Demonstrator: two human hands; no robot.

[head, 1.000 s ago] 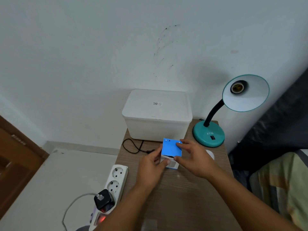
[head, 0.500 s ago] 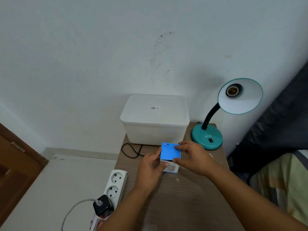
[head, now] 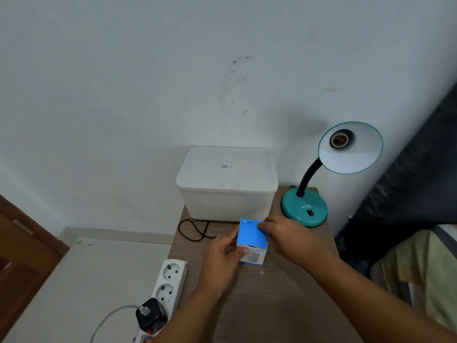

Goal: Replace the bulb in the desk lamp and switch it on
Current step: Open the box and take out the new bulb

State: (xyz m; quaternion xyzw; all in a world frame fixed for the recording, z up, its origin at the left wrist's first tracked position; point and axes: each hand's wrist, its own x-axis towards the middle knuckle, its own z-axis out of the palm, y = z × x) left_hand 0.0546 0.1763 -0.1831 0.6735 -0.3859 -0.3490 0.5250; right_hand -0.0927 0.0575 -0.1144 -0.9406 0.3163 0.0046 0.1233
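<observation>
- Now both hands grasp the blue box (head: 252, 237) on the table (head: 272, 305): left hand (head: 222, 253) pinching its near-left side, right hand (head: 286, 235) its top-right edge.
- Lamp (head: 321, 184) stands far right, socket bare.
- White bin (head: 227, 184) behind.

Wood-grain counter (head: 272, 300) set against the white wall. On it: white lidded bin (head: 227, 184) at the back, teal desk lamp (head: 305, 206) on its round base at the back right corner, socket in the shade bare. Blue-and-white bulb box (head: 252, 240) stands near the middle, in front of the bin. Black cord (head: 195, 230) loops at the back left edge. White power strip (head: 169, 280) overhangs the left edge, black plug in it.
</observation>
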